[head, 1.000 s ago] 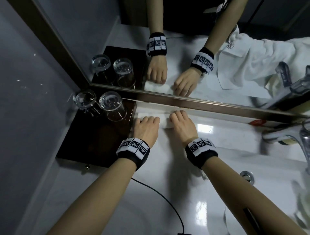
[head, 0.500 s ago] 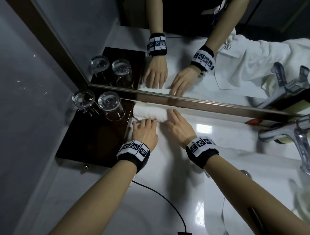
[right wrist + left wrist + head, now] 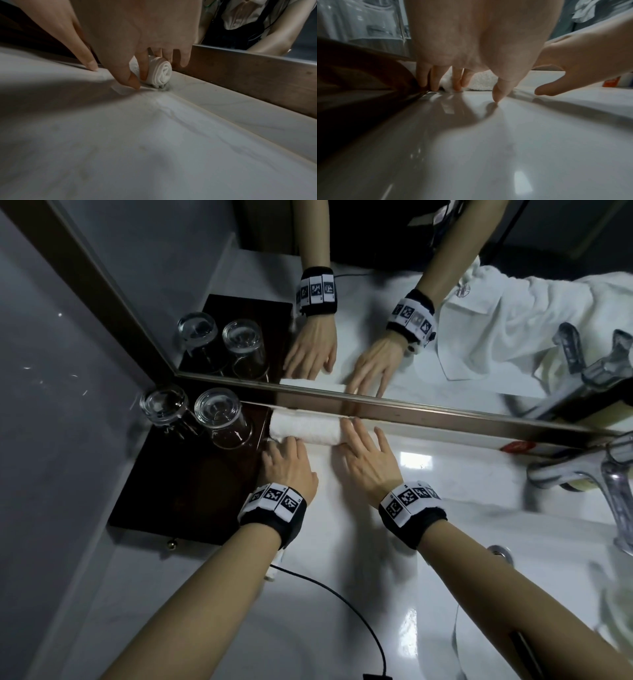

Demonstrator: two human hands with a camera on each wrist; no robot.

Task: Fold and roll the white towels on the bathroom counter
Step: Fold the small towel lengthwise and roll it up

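towel roll [image 3: 306, 427], touching both hands' fingertips [image 3: 348, 429]

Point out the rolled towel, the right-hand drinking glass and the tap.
rolled towel [image 3: 305, 429]: head view, middle of its top side.
right-hand drinking glass [image 3: 222, 419]: head view, its upturned base.
tap [image 3: 561, 472]: head view, on the spout.

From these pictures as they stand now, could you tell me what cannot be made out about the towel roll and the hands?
- Rolled towel: its far side, head view, is hidden against the mirror frame.
- Left hand fingertips: head view, tucked under the roll's near edge.
- Roll's left end: left wrist view, blocked by fingers.
- Right hand: whether it presses or only touches cannot be told.
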